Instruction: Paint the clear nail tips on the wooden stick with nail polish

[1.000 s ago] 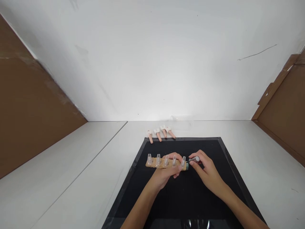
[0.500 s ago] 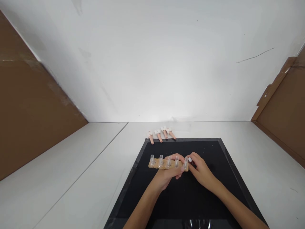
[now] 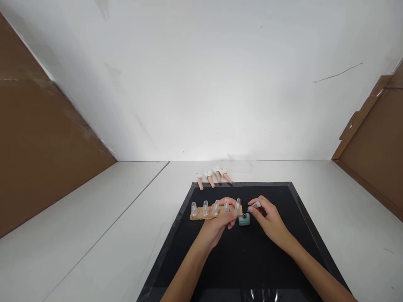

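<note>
My left hand (image 3: 217, 228) is closed on the right part of a tan, cardboard-like strip (image 3: 200, 214). Several clear, nail-shaped tips (image 3: 205, 208) stand upright in a row along it. My right hand (image 3: 271, 220) pinches a small polish brush by its pale grey cap (image 3: 257, 204), tilted with the thin end pointing left. Between the hands, a small teal bottle (image 3: 244, 220) with a dark open neck stands on the black mat, just beside the strip's right end. The brush is out of the bottle and apart from the strip; its bristles are too small to make out.
Several small flesh-coloured, finger-like pieces with white ends (image 3: 210, 179) lie at the black mat's (image 3: 261, 260) far edge. A white wall (image 3: 217, 84) rises behind the white table (image 3: 113, 235). Brown cardboard panels (image 3: 47, 138) flank both sides. Something shiny and clear lies at the bottom edge.
My left hand has shifted left and slightly up with the strip. The teal bottle, hidden before, now shows. In my right hand the cap has tilted and moved a little right and up.
</note>
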{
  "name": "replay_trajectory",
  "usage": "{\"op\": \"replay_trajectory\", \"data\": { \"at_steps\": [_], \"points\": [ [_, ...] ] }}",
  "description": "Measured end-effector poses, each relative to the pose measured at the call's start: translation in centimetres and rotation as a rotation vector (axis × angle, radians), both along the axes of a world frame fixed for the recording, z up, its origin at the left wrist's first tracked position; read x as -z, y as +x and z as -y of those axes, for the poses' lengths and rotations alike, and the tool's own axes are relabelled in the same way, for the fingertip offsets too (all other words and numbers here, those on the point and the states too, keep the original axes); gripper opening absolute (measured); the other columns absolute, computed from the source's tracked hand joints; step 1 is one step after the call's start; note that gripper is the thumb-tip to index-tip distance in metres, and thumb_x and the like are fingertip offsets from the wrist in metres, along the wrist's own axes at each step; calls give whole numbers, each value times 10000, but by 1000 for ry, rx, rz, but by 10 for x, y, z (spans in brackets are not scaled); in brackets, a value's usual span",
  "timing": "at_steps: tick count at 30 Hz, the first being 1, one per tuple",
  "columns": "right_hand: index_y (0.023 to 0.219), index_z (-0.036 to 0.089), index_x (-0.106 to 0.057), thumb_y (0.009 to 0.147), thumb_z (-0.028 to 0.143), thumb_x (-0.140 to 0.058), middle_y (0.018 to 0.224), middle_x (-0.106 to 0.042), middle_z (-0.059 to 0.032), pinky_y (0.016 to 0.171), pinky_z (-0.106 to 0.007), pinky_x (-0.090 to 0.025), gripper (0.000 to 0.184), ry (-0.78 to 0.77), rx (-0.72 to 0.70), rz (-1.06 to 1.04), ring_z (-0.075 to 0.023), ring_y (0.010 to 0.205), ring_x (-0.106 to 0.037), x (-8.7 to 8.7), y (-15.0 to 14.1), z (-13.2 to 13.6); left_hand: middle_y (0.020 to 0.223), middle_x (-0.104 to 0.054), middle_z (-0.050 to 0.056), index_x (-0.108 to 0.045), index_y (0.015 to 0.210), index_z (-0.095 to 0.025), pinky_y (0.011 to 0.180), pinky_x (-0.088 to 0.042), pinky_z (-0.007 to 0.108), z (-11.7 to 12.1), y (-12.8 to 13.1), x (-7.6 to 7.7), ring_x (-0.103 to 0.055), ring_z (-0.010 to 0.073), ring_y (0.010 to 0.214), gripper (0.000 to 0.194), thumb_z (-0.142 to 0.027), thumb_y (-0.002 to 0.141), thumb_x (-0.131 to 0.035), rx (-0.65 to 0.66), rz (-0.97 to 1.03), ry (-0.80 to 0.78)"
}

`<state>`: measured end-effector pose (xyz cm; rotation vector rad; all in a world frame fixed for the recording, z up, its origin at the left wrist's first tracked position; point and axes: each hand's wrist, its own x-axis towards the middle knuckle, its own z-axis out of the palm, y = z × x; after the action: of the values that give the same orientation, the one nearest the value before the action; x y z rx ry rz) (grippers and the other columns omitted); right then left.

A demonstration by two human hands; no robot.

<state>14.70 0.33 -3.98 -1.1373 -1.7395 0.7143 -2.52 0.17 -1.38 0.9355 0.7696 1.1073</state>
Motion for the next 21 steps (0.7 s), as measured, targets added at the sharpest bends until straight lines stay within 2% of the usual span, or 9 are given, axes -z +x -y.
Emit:
{"op": "replay_trajectory", "data": {
  "at_steps": [11, 16, 21],
  "points": [
    [772, 198, -650, 836, 298, -594, 669, -528, 2, 555, -268, -403, 132, -21, 15, -75, -159, 582, -483, -5, 0, 1, 520, -507, -45, -627, 698, -144, 420, -312, 178, -2, 1, 1, -413, 54, 449, 376, -429, 551, -824, 35, -38, 7],
    [805, 202, -647, 835, 404, -594, 695, -539, -4, 585, -276, -421, 211, -36, 59, -203, -168, 617, -516, -14, 7, 1, 521, -521, -41, -618, 691, -145, 410, -305, 180, -1, 2, -1, -405, 53, 433, 398, -435, 523, -831, 36, -66, 4],
    [876, 224, -657, 843, 532, -560, 763, -576, -17, 582, -268, -433, 325, -62, 84, -342, -155, 621, -508, -26, 18, 9, 524, -538, -32, -624, 668, -137, 391, -296, 171, 0, 3, -1, -418, 47, 415, 392, -433, 519, -834, 108, -112, 26]
  ]
}}
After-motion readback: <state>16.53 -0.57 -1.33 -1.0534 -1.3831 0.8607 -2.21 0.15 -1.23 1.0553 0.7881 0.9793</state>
